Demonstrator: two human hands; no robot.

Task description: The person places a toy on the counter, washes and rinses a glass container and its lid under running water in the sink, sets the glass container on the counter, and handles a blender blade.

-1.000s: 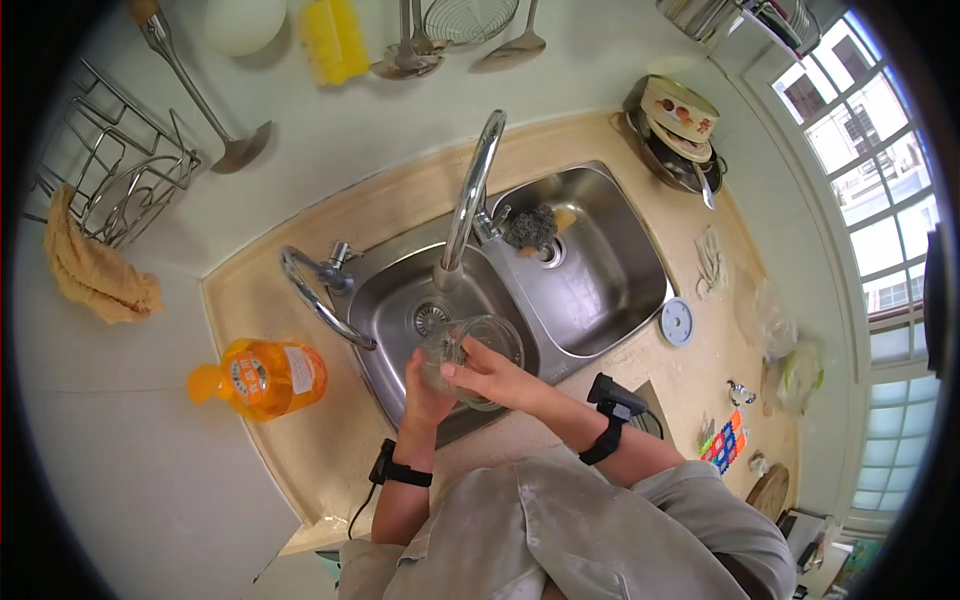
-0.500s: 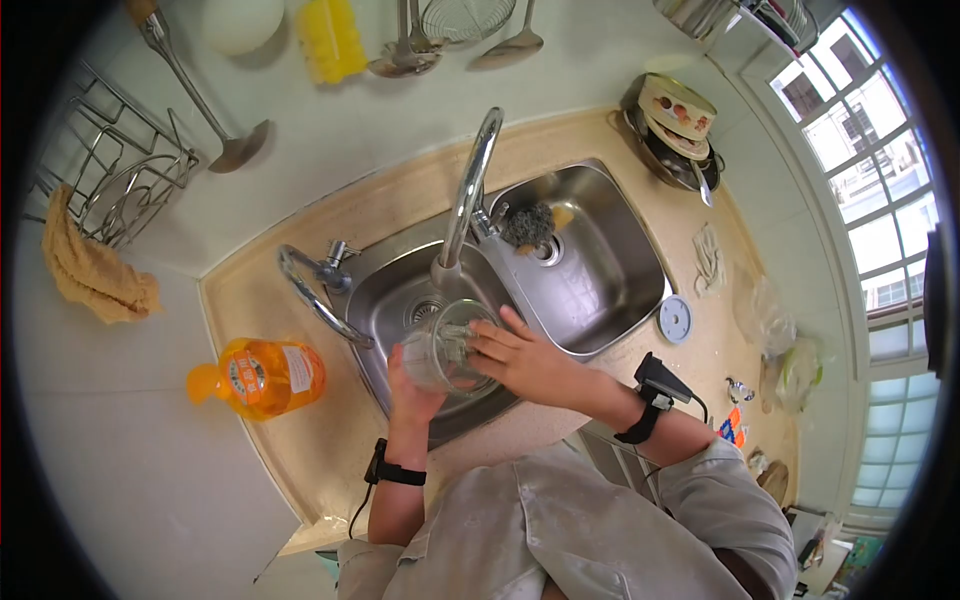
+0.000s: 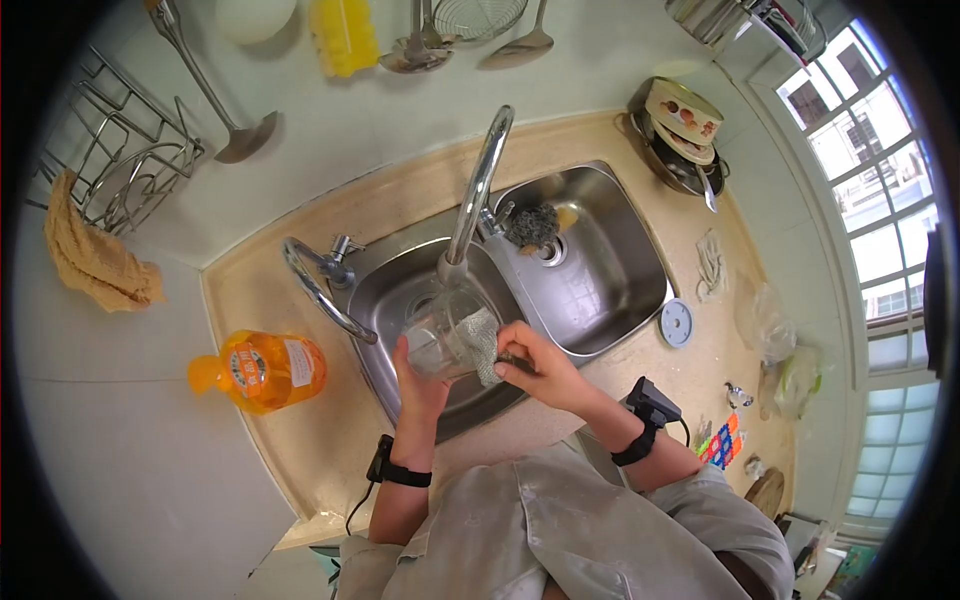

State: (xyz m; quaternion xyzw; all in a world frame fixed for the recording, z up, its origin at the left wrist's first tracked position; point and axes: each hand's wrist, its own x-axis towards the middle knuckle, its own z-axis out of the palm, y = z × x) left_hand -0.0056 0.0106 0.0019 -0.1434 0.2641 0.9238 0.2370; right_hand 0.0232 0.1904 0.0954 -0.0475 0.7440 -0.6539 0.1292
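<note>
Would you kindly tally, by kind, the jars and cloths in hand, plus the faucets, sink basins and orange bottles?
Clear jar: 1
Grey cloth: 1
Faucets: 2
Sink basins: 2
Orange bottle: 1
Total: 7

jar: smooth glass | rag: rough cloth | sink: glossy metal

I note the left forearm near upright, left of the frame's lower centre, left hand cupped. The right forearm slants up and leftward; right hand, thumb and fingers drawn into a pinch.
</note>
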